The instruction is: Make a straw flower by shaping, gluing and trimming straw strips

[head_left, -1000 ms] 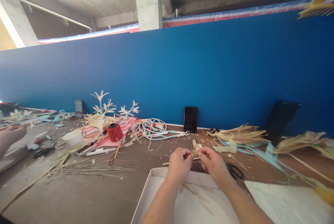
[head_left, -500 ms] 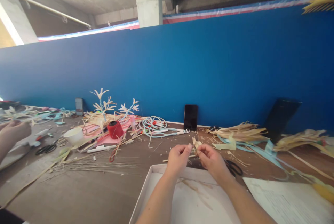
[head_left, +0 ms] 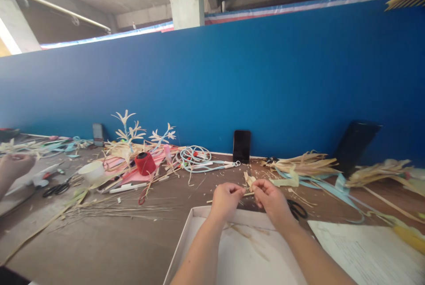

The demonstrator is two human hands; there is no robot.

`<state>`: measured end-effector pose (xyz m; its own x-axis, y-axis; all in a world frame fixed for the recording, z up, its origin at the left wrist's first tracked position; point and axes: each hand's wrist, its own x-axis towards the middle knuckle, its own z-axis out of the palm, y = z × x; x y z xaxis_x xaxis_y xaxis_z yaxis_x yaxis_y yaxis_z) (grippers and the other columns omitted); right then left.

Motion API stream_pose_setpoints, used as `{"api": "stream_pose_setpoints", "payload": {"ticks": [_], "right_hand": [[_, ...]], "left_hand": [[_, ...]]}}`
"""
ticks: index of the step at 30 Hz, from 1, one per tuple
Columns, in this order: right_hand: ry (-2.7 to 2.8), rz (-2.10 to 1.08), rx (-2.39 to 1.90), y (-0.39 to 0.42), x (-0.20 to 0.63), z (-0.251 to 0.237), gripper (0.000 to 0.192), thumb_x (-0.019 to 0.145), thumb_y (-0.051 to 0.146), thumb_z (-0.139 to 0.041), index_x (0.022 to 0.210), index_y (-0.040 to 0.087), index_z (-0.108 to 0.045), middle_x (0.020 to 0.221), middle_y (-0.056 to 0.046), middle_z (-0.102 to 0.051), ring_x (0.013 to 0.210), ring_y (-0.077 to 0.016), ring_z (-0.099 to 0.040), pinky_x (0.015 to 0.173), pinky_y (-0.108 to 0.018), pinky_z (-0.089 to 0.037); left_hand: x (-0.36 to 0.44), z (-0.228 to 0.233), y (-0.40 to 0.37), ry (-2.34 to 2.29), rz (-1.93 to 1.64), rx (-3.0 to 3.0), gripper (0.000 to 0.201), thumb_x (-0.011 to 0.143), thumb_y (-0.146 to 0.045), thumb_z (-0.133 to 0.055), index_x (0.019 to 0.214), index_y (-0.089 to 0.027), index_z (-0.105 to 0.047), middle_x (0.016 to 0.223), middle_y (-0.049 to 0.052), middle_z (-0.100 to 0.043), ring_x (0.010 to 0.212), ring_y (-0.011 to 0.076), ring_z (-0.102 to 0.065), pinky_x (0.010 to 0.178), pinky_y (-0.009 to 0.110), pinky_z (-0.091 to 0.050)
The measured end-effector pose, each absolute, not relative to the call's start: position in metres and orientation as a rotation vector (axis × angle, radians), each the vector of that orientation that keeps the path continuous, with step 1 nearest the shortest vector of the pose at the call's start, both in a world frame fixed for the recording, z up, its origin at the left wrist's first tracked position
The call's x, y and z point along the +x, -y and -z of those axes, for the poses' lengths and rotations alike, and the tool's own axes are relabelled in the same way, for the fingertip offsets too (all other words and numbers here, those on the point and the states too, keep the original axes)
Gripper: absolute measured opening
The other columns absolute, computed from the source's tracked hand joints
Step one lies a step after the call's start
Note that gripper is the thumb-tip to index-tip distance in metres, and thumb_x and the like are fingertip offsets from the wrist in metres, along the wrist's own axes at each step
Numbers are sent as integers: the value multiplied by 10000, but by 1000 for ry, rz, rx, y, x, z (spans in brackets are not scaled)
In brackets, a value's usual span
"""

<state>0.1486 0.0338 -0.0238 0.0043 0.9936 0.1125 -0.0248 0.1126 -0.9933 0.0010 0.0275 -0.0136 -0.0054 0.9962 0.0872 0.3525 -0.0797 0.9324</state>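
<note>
So both hands are pinched onto the same little piece here. The left hand [head_left: 226, 197] and right hand [head_left: 270, 195] sit side by side just above the far rim of the white tray [head_left: 186, 240], and between them runs a thin straw stick [head_left: 247, 194] with a small tuft of pale strips at the top. The stick's long axis lies roughly left to right, almost level, so each hand has one end of it. The right hand's fingertips are right at the tuft, and the left hand grips the bare stem end. Neither hand is really nearer, since the piece is caught between the two, held up off the bench rather than resting on it.

Black scissors [head_left: 296, 209] lie just past the right hand, on the bench. Way off to the left there's another person's hand [head_left: 13, 165], well apart from all this.
</note>
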Motion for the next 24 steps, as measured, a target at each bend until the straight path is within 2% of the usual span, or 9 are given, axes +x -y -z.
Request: {"api": "stream_pose_setpoints", "payload": {"ticks": [5, 11, 14, 16, 17, 20, 22, 24], "right_hand": [[1135, -1150, -1037, -37, 149, 27, 243, 703, 344, -653, 827, 197, -505, 523, 65, -482, 413, -67, -380, 400, -196, -281], [1111, -1190, -1031, -38, 151, 28, 343, 702, 421, -668, 924, 187, -551, 548, 49, -500, 422, -67, -375, 384, -189, -278], [1092, -1211, -1025, -36, 153, 25, 429, 747, 515, -591, 1039, 201, -567, 843, -42, -625, 501, -87, -462, 398, -203, -326], [1122, -1245, -1017, -35, 153, 23, 484, 755, 549, -562, 1093, 203, -573, 1025, -81, -609, 562, -101, -501, 415, -213, -350], [1167, -1268, -1013, -34, 153, 22, 495, 745, 543, -579, 1104, 202, -580, 1051, -84, -601, 579, -104, -505, 424, -215, -354], [1319, -1272, -1052, -33, 152, 19, 457, 684, 474, -677, 1045, 198, -629, 870, -39, -624, 553, -98, -472, 440, -215, -338], [1361, -1234, -1096, -32, 152, 18, 387, 665, 456, -696, 935, 182, -661, 656, 4, -575, 507, -96, -433, 442, -221, -318], [1359, -1209, -1111, -32, 152, 18, 339, 672, 471, -682, 826, 170, -663, 540, 29, -502, 476, -92, -397, 442, -226, -299]], "left_hand": [[1, 10, -24, -1443, -1035, 1562, 284, 724, -404, -554, 685, -145, -665, 550, -20, -532, 533, 99, -418, 502, 219, -283], [1, 6, -23, -1350, -1049, 1555, 265, 751, -370, -512, 688, -139, -624, 538, -33, -461, 526, 90, -380, 507, 211, -278], [0, 7, -24, -1339, -1105, 1443, 275, 758, -384, -501, 696, -139, -610, 520, -43, -423, 499, 82, -344, 487, 209, -260], [0, 7, -25, -1319, -1147, 1393, 293, 759, -403, -502, 709, -136, -612, 523, -43, -415, 496, 79, -332, 485, 209, -256], [0, 8, -25, -1306, -1160, 1386, 298, 757, -409, -504, 708, -136, -612, 528, -42, -418, 500, 79, -332, 487, 208, -258], [1, 10, -26, -1281, -1153, 1420, 296, 751, -416, -512, 700, -141, -609, 543, -37, -442, 517, 83, -351, 499, 207, -273], [2, 11, -26, -1272, -1138, 1466, 288, 746, -411, -518, 698, -141, -607, 552, -34, -460, 531, 87, -370, 510, 210, -285], [3, 12, -26, -1270, -1121, 1500, 279, 744, -402, -523, 701, -140, -610, 557, -33, -472, 539, 90, -380, 520, 213, -293]]}}
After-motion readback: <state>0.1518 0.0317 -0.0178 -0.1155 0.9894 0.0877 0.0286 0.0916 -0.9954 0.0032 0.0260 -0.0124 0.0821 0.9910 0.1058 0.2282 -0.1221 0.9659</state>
